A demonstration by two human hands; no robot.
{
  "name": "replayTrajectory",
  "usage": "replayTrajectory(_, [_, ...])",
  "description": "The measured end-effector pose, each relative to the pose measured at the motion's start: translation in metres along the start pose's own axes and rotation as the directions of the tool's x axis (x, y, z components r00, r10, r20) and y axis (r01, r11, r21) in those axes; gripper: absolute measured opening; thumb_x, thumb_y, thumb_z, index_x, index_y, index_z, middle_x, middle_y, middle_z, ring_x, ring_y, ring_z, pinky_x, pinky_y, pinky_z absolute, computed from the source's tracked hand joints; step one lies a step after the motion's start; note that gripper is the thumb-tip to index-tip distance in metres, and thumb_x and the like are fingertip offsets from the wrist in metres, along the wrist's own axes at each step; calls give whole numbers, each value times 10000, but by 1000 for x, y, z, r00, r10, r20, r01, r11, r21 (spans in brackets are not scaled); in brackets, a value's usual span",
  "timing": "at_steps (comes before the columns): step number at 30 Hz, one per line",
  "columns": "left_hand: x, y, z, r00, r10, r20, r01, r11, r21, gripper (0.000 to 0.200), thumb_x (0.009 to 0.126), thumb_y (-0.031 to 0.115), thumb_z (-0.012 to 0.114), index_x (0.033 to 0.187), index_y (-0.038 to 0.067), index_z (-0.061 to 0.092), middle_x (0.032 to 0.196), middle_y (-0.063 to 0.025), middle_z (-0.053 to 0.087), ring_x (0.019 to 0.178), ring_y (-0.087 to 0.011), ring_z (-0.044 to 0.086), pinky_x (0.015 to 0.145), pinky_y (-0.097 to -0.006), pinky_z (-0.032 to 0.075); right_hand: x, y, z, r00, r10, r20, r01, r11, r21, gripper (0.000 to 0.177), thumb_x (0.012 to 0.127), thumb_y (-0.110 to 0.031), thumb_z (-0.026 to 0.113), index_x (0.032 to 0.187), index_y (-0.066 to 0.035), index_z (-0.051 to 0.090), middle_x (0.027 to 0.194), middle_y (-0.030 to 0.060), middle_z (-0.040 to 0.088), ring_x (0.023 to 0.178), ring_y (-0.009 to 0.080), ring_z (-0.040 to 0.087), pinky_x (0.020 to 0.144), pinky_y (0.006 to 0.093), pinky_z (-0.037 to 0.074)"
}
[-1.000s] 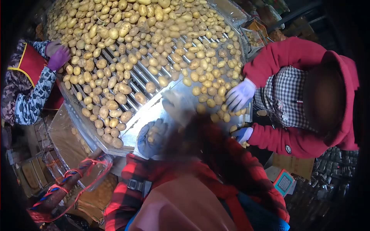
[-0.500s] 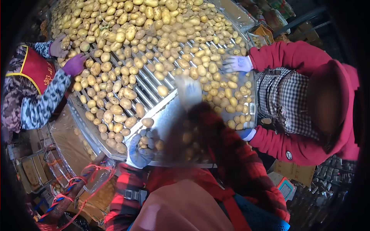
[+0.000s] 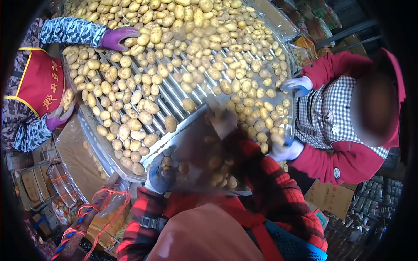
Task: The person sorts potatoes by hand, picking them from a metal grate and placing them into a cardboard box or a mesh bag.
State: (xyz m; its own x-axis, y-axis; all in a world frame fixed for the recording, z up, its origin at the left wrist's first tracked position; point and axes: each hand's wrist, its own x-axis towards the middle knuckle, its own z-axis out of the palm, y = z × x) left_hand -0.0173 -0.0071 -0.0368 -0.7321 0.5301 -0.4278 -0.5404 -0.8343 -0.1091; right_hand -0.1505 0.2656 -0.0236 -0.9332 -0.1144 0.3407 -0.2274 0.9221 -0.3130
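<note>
My left hand (image 3: 159, 175), in a white glove with blue on it, is cupped with its fingers apart beside small potatoes (image 3: 167, 162) on the near metal tray (image 3: 187, 138). Motion smears my right hand (image 3: 223, 121), also gloved, over the tray's far edge by the metal rollers (image 3: 175, 99). Its fingers are too blurred to show whether anything is in them. Just left of it, a single potato (image 3: 189, 105) lies on the rollers. More potatoes (image 3: 221, 179) lie on the tray beneath my right forearm.
Potatoes (image 3: 150, 39) cover much of the sorting table. On the left a co-worker in a red apron (image 3: 42, 85) holds a potato (image 3: 67, 99). Across on the right stands another co-worker in a checked apron (image 3: 333, 108). A rope-wrapped pole (image 3: 82, 219) stands lower left.
My right hand has moved slightly down and right; my left hand stays near its place. The left co-worker's hands have separated, one now holding a potato. The right co-worker's upper hand has drawn back.
</note>
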Motion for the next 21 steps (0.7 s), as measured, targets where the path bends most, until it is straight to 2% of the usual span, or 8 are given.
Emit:
replayTrajectory(5, [17, -7, 20, 995, -8, 103, 10, 1000, -16, 499, 1064, 271, 462, 1516, 66, 405, 1183, -49, 608, 976, -76, 561, 673, -161, 482, 67, 49, 110, 973, -112, -202, 27, 924, -382, 227, 892, -204, 637, 1115, -177, 672, 842, 89, 639, 729, 271, 652, 594, 428, 510])
replayTrajectory(7, [16, -9, 37, 988, -91, 122, 129, 925, -358, 491, 1040, 283, 498, 1494, 106, 439, 1251, -58, 612, 1099, -105, 581, 787, -241, 516, 62, 42, 111, 986, -85, -143, 6, 877, -480, 193, 880, -193, 646, 1070, -183, 680, 815, 89, 635, 702, 263, 649, 584, 436, 509])
replayTrajectory(9, [32, -7, 34, 779, -312, 544, 458, -311, -833, 512, 956, 319, 579, 1429, 140, 498, 1294, -69, 603, 1219, -199, 570, 865, -342, 495, 45, 15, 63, 946, 18, -324, -33, 999, -43, 239, 868, -278, 694, 1058, -133, 691, 905, 100, 691, 802, 295, 682, 694, 438, 549])
replayTrajectory(10, [40, -7, 31, 669, -136, 731, 259, -878, -401, 523, 915, 337, 619, 1397, 157, 528, 1316, -74, 598, 1278, -246, 564, 904, -393, 485, 28, 0, 46, 980, 97, -175, -73, 987, 141, 253, 877, -287, 693, 1073, -128, 683, 934, 101, 694, 824, 305, 685, 704, 444, 550])
replayTrajectory(12, [57, -4, 23, 662, -109, 741, 214, -921, -326, 513, 910, 341, 620, 1386, 168, 541, 1308, -82, 605, 1268, -251, 570, 884, -391, 480, -6, -39, 6, 988, 155, -5, -146, 941, 304, 267, 885, -297, 692, 1088, -123, 675, 963, 102, 698, 846, 316, 689, 714, 451, 551])
replayTrajectory(15, [74, -2, 34, 659, -43, 751, 83, -988, -130, 446, 901, 324, 626, 1325, 189, 587, 1296, -90, 615, 1251, -261, 584, 823, -399, 471, -15, -63, -17, 975, -180, -129, 222, 814, 537, 146, 939, -229, 647, 1005, -98, 649, 897, 161, 665, 794, 359, 673, 647, 516, 531])
replayTrajectory(17, [72, -8, 39, 585, -75, 807, 177, -960, -217, 376, 890, 291, 637, 1244, 165, 629, 1277, -85, 629, 1227, -262, 599, 800, -397, 472, 6, -25, 23, 981, 171, -94, -165, 984, 74, 130, 957, -203, 609, 980, -77, 635, 940, 166, 662, 863, 329, 674, 730, 465, 531])
replayTrajectory(21, [70, -9, 48, 608, -83, 789, 233, -932, -277, 321, 878, 239, 643, 1182, 137, 659, 1259, -73, 647, 1185, -256, 625, 804, -408, 481, 58, 39, 75, 998, -26, 63, 43, 959, -281, 165, 943, -239, 616, 1032, -102, 643, 1001, 137, 681, 893, 308, 684, 747, 440, 537])
